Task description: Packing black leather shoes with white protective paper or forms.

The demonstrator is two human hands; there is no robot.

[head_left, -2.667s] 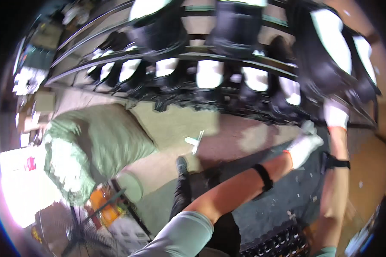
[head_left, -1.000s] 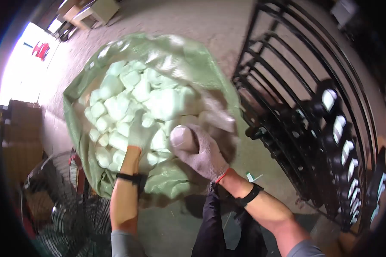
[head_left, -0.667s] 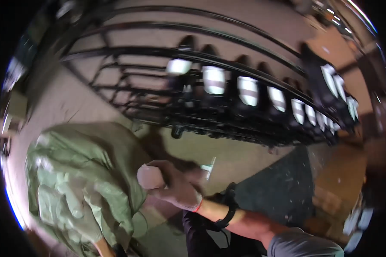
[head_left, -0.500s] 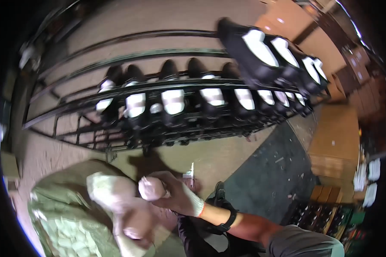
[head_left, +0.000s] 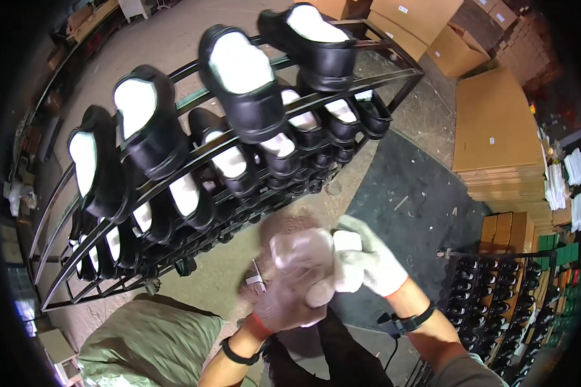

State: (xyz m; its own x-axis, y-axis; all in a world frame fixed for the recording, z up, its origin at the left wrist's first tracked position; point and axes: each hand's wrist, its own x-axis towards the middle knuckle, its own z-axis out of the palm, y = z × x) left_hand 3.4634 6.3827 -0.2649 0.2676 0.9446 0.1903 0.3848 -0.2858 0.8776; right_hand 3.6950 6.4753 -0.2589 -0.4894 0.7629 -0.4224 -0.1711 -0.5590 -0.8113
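Note:
My left hand (head_left: 290,298), in a whitish knit glove, is closed round several pale wads (head_left: 302,248) held in front of my body. Motion blurs their outlines. Beside it my gloved right hand (head_left: 382,266) grips a white wad (head_left: 350,274) between thumb and fingers, almost against the left hand's bundle. Black shoes (head_left: 255,111) stand on the rack just beyond, with white stuffing inside their openings. At the lower left lies an olive-green sack (head_left: 152,335).
A black metal rack (head_left: 368,80) with several tiers of shoes spans the far side. Cartons (head_left: 497,122) are piled at the right, near a second shoe rack (head_left: 490,290). A dark mat (head_left: 419,200) covers floor right of the hands.
My hands have left the sack and come together in front of my body. The view has swung, so the rack's shoes look larger and the sack sits lower. The right hand now grips a white wad.

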